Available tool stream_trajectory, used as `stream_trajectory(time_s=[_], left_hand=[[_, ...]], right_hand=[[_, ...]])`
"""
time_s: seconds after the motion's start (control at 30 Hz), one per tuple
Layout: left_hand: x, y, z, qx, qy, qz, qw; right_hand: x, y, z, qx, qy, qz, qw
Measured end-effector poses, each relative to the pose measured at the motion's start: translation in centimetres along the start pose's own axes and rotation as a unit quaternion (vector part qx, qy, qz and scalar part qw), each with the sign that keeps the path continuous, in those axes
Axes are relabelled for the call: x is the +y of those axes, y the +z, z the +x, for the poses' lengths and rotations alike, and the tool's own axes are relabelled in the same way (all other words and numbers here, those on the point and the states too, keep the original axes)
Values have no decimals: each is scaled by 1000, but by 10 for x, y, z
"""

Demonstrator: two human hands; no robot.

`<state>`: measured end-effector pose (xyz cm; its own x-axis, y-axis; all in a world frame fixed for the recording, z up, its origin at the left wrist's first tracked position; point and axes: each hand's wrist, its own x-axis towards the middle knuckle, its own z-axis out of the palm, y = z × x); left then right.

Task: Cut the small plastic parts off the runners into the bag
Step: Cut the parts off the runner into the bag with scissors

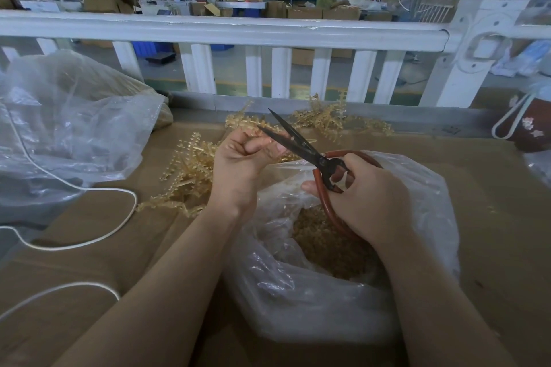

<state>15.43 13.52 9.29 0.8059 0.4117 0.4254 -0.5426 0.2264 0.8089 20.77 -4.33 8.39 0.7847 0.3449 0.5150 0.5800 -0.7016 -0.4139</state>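
Observation:
My left hand point(238, 164) pinches a translucent amber runner point(269, 149) above the mouth of a clear plastic bag point(322, 292). My right hand point(363, 197) grips black scissors point(293, 140) by their red-brown loop handles. The blades are parted, their tips pointing up and left, and they straddle the runner right beside my left fingertips. Inside the bag lies a heap of small amber cut parts point(325, 244). More amber runners point(190, 170) lie piled on the cardboard to the left of my left hand, and another pile of runners point(331, 119) lies behind the scissors.
A big crumpled clear bag point(68, 128) fills the left side, with a white cord point(89, 235) looping across the brown cardboard tabletop point(492, 202). A white railing point(238, 30) runs behind the table. A dark red pouch point(524, 125) sits at the right edge.

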Motion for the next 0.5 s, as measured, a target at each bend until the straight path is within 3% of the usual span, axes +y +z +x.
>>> stream_trajectory(time_s=[0.5], left_hand=[[2, -1, 2, -6, 5, -17, 1000]], right_hand=[[4, 2, 1, 3, -10, -10, 1000]])
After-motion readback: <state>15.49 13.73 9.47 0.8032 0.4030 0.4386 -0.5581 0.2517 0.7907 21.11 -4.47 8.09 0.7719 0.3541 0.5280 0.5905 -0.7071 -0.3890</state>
